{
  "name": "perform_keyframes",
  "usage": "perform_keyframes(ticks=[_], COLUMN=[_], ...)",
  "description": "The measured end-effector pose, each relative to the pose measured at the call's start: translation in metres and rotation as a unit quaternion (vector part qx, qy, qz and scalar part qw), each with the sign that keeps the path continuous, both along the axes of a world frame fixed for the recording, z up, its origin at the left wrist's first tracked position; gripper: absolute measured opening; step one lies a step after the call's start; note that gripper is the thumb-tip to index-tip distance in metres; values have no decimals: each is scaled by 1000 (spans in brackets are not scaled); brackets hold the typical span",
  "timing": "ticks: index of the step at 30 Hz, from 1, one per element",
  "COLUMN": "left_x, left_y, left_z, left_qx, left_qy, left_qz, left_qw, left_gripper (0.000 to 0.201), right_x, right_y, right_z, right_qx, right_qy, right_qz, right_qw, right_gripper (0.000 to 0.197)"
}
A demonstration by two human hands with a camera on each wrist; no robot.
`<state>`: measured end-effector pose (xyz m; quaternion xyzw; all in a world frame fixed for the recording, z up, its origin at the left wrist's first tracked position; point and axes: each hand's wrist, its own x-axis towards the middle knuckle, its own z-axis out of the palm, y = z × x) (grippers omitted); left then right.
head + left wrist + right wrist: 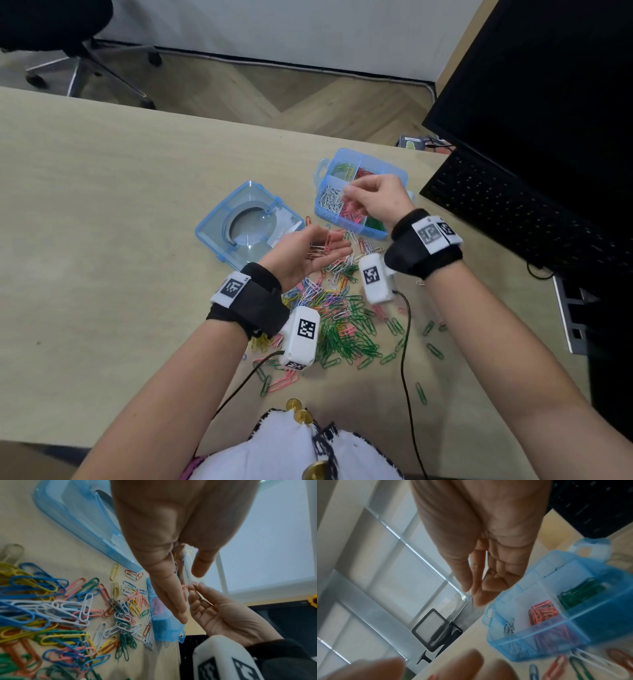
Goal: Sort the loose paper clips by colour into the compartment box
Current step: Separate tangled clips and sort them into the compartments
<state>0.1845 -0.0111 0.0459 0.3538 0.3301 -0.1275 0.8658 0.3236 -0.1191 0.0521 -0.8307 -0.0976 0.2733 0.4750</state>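
While the right hand [375, 198] hovers over the compartment box [394, 171], its grip is drawn together, thumb meeting fingertips; whether a clip sits in that pinch cannot be told. It hangs above the pink compartment. The left hand [308, 251] lies palm up and relaxed, just in front of the box, cradling a few pink and orange paper clips [320, 247] whose long axes run roughly along the fingers. The right grip is the nearer one to the box, and the cupped clips lie down and to its left.

The box holds white clips [329, 198], pink clips [351, 214], green clips [343, 169] and a further green batch near the front corner. Its blue lid [239, 226] rests beside it on the bench [102, 205]. The loose mixed pile [342, 318] spreads between the wrists.
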Motion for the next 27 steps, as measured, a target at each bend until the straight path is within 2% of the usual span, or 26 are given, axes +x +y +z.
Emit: perform_keyframes(ticks=[2,5,8,10,13,18,23,27], left_x=[-2,-3,-2,-1,1,2,1,3], left_y=[3,5,7,5,1,3,4,5], left_z=[2,3,0,-2,-4,-5,-4,-3], left_qx=[-48,-82,-91,-81,-78,-85,-86,-103], left_qy=[0,-5,-8,2,11,27,34,31], left_qz=[12,24,58,76,80,73,52,59], left_qw=[999,996,994,994,994,993,994,992], left_gripper=[41,46,39,32,26,32,32,36], right_x=[2,-9,-33,-46,-54,-67,-66,-59], right_y=[9,8,-1,-8,-14,-19,-21,-16], right_z=[0,3,11,13,11,11,10,9], right_qx=[-8,-40,-73,-93,-92,-83,-112,-36], right_qy=[-10,-69,-85,-136,-202,-236,-164,-108], right_qz=[10,67,173,203,184,165,133,86], right_qw=[1000,995,979,965,958,954,971,990], right_gripper=[4,13,15,20,18,15,19,23])
